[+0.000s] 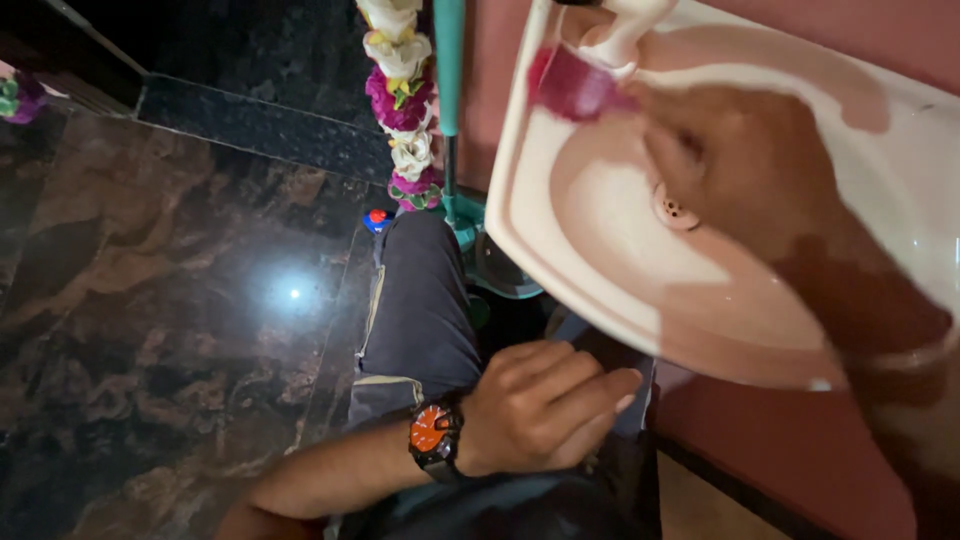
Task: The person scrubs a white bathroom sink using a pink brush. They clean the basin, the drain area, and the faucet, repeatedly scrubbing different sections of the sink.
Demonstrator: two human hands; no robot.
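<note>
Right hand: our right hand (740,165) is inside the washbasin (600,260), fingers pressed together on a pink scrubbing pad (575,88), pushing it against the basin's back wall just beside the base of the tap (625,35).
Left hand: our left hand (545,405) rests flat on our thigh below the basin's rim, fingers loosely laid together and holding nothing; an orange-faced wristwatch (433,432) sits on that wrist.
Where the pad is: high in the bowl, touching the ceramic left of the tap, well apart from the drain (675,208).
How the pad should handle: we judge it light, soft and squashy, likely wet, so it gives under the fingers and can slide on glazed ceramic; its edges blur here, so we cannot tell its exact shape.
Where to hold it: we judge flat fingers across its top, thumb on the near edge, keeps it from slipping out.
The basin: hard, smooth, pale and glossy, probably slippery when wet; it is fixed to a reddish wall (790,440).
Around us: dark polished stone floor (170,300) with a lamp glare, a flower garland (405,100) hanging beside a green pole (450,70), and our dark trouser leg (420,310).
</note>
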